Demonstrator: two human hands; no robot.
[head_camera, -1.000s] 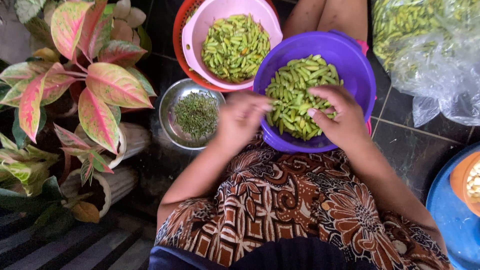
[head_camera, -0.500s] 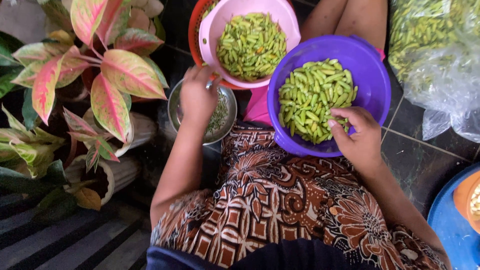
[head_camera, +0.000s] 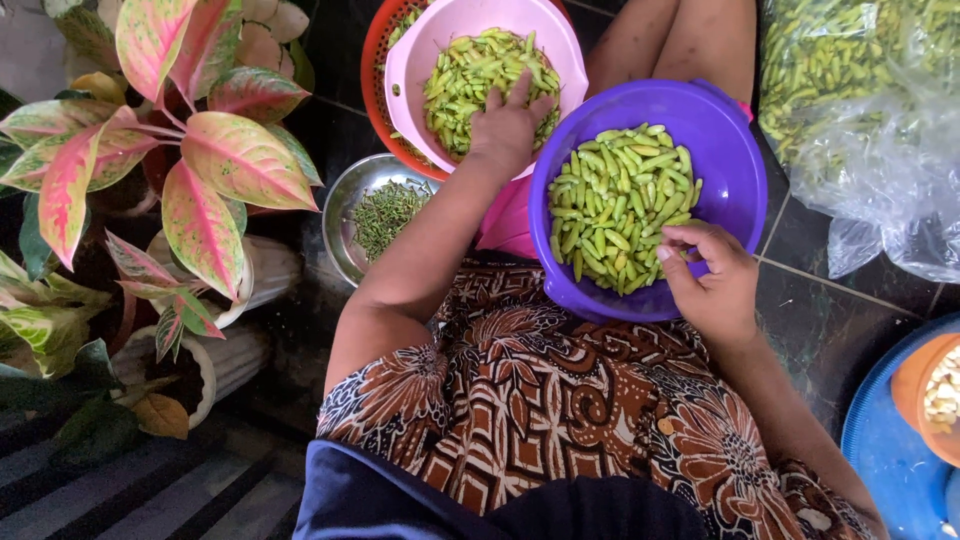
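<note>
Left hand (head_camera: 508, 125) is spread flat on the green chillies (head_camera: 470, 75) in the pink bowl (head_camera: 420, 60), top centre. Right hand (head_camera: 712, 285) pinches one chilli over the purple bowl (head_camera: 725, 135). Clear plastic bag (head_camera: 870, 110) of chillies sits upper right.

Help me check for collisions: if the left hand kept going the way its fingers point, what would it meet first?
The left hand already lies on the green chilies in the pink bowl, fingers pointing away from the body. Going on, it would plough through more chilies, then probably meet the bowl's far wall.
</note>
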